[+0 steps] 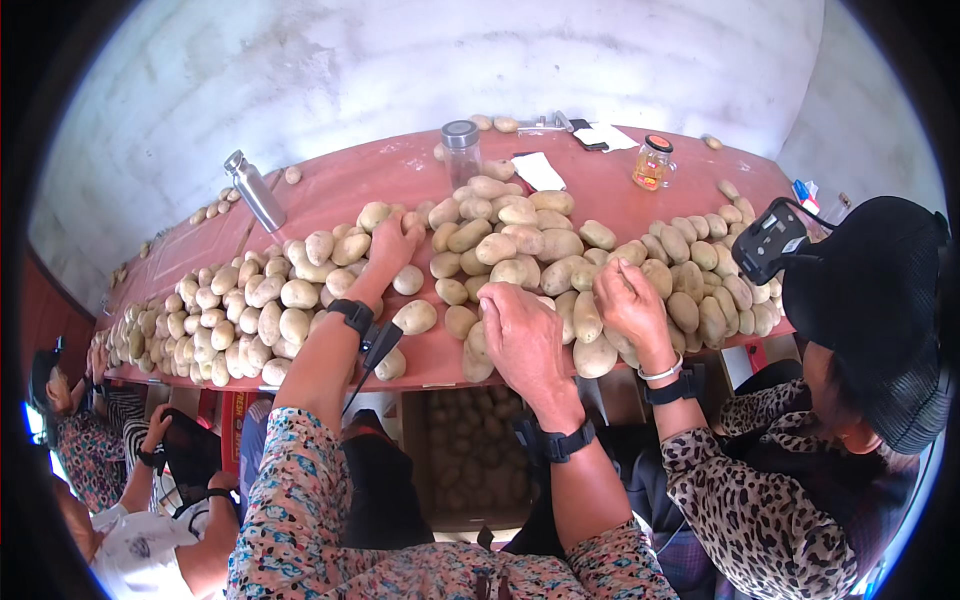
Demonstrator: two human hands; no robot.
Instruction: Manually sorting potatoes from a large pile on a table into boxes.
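Potatoes lie heaped along a red tabletop (pixel 334 176). My left hand (pixel 394 244) reaches over the left heap, its fingers at a potato (pixel 412 221) near the heap's upper right end; whether it grips it cannot be told. A round potato (pixel 408 280) lies just below that hand, and another potato (pixel 415 317) sits nearer the table's front edge. My right hand (pixel 523 330) is bent over the front of the middle heap, back of the hand up, with a pale bit of potato showing beside it. Its fingertips and palm are hidden. Both my wrists wear black straps.
A co-worker's hand (pixel 630 304) is close to the right of mine. A steel bottle (pixel 256 191), a clear jar (pixel 461 154) and a glass mug (pixel 654 163) stand behind the heaps. Below the table edge is a box of potatoes (pixel 480 517). More people sit at the left.
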